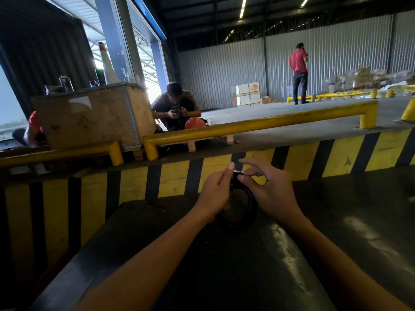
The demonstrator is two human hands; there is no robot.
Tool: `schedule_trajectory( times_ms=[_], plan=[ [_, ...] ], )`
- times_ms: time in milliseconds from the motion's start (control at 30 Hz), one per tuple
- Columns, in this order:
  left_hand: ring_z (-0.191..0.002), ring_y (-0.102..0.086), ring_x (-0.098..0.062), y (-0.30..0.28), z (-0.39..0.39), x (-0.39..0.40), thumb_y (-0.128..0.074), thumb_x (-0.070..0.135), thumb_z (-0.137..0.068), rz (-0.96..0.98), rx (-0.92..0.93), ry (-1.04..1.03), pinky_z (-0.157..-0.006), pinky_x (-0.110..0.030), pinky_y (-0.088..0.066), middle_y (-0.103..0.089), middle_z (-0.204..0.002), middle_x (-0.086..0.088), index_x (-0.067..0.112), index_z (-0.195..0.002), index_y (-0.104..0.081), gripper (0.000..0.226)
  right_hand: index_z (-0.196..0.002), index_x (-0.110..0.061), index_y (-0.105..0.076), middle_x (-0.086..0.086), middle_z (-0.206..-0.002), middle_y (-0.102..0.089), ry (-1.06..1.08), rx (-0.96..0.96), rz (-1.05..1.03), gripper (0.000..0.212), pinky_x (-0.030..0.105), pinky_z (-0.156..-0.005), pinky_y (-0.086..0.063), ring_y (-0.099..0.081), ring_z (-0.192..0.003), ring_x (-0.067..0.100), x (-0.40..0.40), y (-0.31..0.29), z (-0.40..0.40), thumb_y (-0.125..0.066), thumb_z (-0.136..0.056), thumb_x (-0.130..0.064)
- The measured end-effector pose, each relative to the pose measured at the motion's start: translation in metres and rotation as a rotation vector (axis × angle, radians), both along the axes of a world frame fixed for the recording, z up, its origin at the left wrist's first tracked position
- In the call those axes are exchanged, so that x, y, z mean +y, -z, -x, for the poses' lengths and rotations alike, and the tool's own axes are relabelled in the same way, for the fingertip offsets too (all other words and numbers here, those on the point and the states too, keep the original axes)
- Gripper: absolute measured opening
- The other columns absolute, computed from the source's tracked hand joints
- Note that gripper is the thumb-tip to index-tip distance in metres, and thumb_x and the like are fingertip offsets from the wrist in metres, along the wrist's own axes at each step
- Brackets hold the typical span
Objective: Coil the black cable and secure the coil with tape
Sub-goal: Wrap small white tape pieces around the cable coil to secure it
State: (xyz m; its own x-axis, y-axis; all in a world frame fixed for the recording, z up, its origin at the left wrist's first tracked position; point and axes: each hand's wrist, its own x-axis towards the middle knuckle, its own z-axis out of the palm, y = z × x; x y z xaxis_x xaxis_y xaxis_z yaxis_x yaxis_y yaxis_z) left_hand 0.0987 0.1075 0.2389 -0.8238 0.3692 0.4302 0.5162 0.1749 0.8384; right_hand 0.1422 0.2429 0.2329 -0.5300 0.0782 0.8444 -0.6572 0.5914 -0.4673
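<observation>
A black cable wound into a round coil hangs between my hands above a dark surface. My left hand grips the coil's upper left side, thumb raised. My right hand pinches the coil's top with thumb and fingers. A small pale bit, perhaps tape, shows at the top of the coil between my fingertips. The coil's left part is hidden behind my left hand.
Ahead rises a dock edge painted in yellow and black stripes, topped by a yellow rail. A person crouches beside a wooden crate. Another person stands far back near stacked boxes.
</observation>
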Motion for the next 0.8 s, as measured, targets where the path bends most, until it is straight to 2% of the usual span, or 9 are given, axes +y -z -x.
schedule_trajectory(
  times_ms=[100,167,233,267,333,433,600,700,800],
  plan=[
    [-0.045,-0.053,-0.006,0.004,0.0,-0.003,-0.04,0.054,-0.093,-0.041,-0.187,0.081,-0.045,-0.022,-0.048,-0.054,-0.046,0.008,0.024,-0.086,-0.067,0.041,-0.121,-0.016,-0.056,-0.012,-0.089,-0.064,0.046,0.021,-0.049,0.042,0.009,-0.079,-0.039,-0.058,-0.085,0.001,0.002,0.003,0.0,-0.068,-0.08,-0.014],
    [-0.071,-0.065,-0.017,0.012,0.001,-0.008,-0.049,0.054,-0.087,-0.023,-0.265,0.163,-0.071,-0.031,-0.056,-0.066,-0.068,0.0,0.027,-0.099,-0.065,0.035,-0.119,-0.014,-0.057,-0.007,-0.095,-0.066,0.074,0.003,0.002,0.039,0.014,-0.08,-0.043,-0.059,-0.089,0.005,0.007,0.005,0.002,-0.066,-0.082,-0.015],
    [-0.092,-0.064,-0.027,0.024,0.0,-0.012,-0.053,0.045,-0.089,0.004,-0.358,0.209,-0.09,-0.043,-0.05,-0.065,-0.091,-0.014,0.022,-0.108,-0.062,0.031,-0.117,-0.013,-0.058,0.003,-0.104,-0.069,0.094,-0.04,0.034,0.034,0.023,-0.082,-0.048,-0.06,-0.094,0.009,0.011,0.01,0.003,-0.064,-0.083,-0.015],
    [-0.086,-0.064,-0.024,0.03,-0.001,-0.013,-0.053,0.04,-0.091,-0.023,-0.401,0.214,-0.089,-0.042,-0.05,-0.065,-0.088,-0.011,0.019,-0.107,-0.062,0.028,-0.115,-0.013,-0.059,0.005,-0.107,-0.069,0.096,-0.071,0.019,0.032,0.023,-0.082,-0.048,-0.059,-0.095,0.008,0.012,0.013,0.003,-0.063,-0.083,-0.015],
    [-0.062,-0.06,-0.011,0.038,-0.002,-0.012,-0.049,0.035,-0.094,-0.109,-0.454,0.188,-0.075,-0.036,-0.053,-0.06,-0.064,0.003,0.014,-0.1,-0.061,0.025,-0.114,-0.014,-0.06,0.005,-0.109,-0.067,0.075,-0.152,-0.049,0.031,0.019,-0.082,-0.046,-0.057,-0.096,0.007,0.012,0.023,0.003,-0.063,-0.083,-0.014],
    [-0.051,-0.058,-0.007,0.044,-0.005,-0.009,-0.045,0.038,-0.096,-0.146,-0.511,0.142,-0.07,-0.036,-0.052,-0.057,-0.05,0.008,0.013,-0.089,-0.061,0.031,-0.107,-0.013,-0.064,0.005,-0.105,-0.068,0.056,-0.193,-0.104,0.026,0.029,-0.085,-0.05,-0.059,-0.096,0.011,0.011,0.038,0.001,-0.065,-0.081,-0.009],
    [-0.048,-0.06,-0.006,0.049,-0.011,-0.001,-0.043,0.041,-0.097,-0.111,-0.53,0.067,-0.073,-0.04,-0.046,-0.061,-0.047,0.008,0.014,-0.086,-0.06,0.034,-0.089,-0.009,-0.069,0.008,-0.094,-0.069,0.099,-0.074,-0.158,0.018,0.029,-0.076,-0.051,-0.061,-0.089,0.017,0.011,0.058,-0.005,-0.07,-0.074,0.0],
    [-0.052,-0.061,-0.006,0.054,-0.01,0.0,-0.044,0.041,-0.096,-0.111,-0.572,0.023,-0.07,-0.034,-0.047,-0.062,-0.047,0.009,0.016,-0.085,-0.062,0.033,-0.092,-0.011,-0.069,0.008,-0.107,-0.064,0.088,-0.127,-0.233,0.019,0.025,-0.08,-0.048,-0.056,-0.099,0.017,0.012,0.073,-0.004,-0.07,-0.074,-0.004],
    [-0.073,-0.064,-0.016,0.062,-0.007,-0.001,-0.05,0.04,-0.094,-0.086,-0.643,-0.002,-0.081,-0.038,-0.049,-0.069,-0.065,0.004,0.016,-0.088,-0.067,0.031,-0.094,-0.013,-0.068,0.006,-0.125,-0.052,0.053,-0.246,-0.202,0.016,0.014,-0.084,-0.04,-0.048,-0.111,0.011,0.017,0.087,0.0,-0.067,-0.078,-0.008]
  ],
)
